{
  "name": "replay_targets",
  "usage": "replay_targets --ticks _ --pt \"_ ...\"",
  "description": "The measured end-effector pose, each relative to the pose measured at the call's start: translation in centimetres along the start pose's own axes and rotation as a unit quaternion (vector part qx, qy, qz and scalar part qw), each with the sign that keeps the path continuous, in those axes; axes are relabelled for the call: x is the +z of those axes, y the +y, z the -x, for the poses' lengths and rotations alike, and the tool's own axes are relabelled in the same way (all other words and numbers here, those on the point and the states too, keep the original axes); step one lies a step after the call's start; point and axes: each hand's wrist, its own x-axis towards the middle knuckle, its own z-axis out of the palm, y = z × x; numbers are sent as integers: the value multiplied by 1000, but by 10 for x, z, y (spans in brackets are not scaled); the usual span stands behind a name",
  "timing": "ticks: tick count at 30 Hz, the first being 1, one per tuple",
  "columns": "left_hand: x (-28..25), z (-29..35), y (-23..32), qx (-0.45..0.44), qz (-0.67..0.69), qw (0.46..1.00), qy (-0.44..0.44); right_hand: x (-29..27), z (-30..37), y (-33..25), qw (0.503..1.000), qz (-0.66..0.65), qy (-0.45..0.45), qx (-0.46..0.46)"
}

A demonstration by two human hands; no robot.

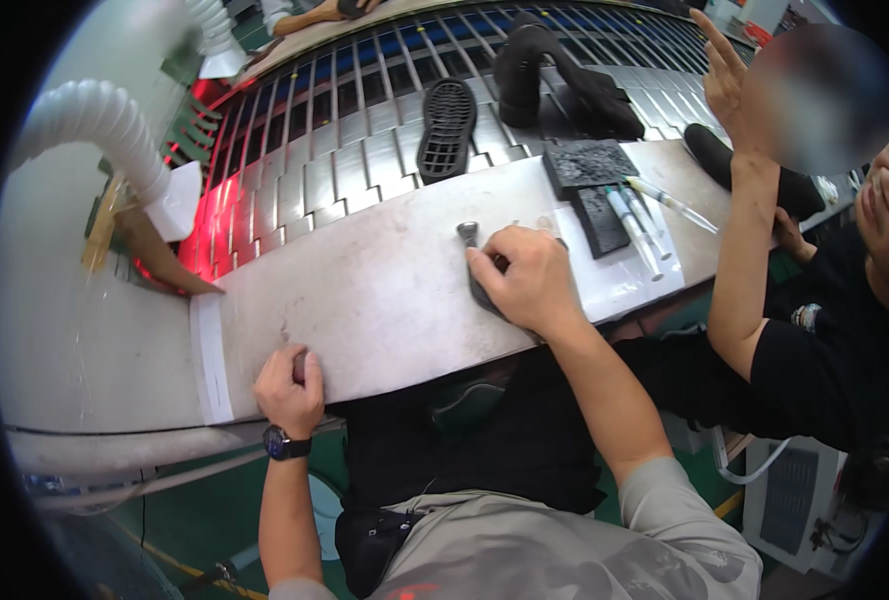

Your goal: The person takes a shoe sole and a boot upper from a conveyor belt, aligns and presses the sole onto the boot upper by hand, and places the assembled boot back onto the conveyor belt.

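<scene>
My right hand [527,275] rests on the worktable [365,320], its fingers curled over a dark-handled tool with a rounded metal head [468,231]. Most of that tool lies hidden beneath the palm, so its exact kind does not show. At the table's near edge, further left, my left hand [293,390] is loosely curled. Whether anything sits inside its fingers is hidden. To the right of my right hand are two dark spongy blocks [601,222] and several slim white-handled tools [637,228].
Beyond the table runs a metal slatted conveyor [345,160] carrying a black shoe sole [447,130] and dark boots [521,80]. A white ducted hose [95,120] stands left. At right, a co-worker in black raises one arm [750,240] near a dark shoe [710,160].
</scene>
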Motion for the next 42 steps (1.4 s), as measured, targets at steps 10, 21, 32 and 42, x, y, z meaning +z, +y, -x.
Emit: replay_targets --ticks 10,21,32,42 --pt "-5 3 0 -2 13 1000 11 6 -1 -7 999 2 26 19" --pt "-12 0 -8 11 43 999 24 23 0 -7 998 -14 24 55" --pt "0 5 -15 27 58 996 69 21 8 -3 998 20 11 63" --pt "-6 4 -17 24 51 996 68 24 3 -7 999 23 15 39"
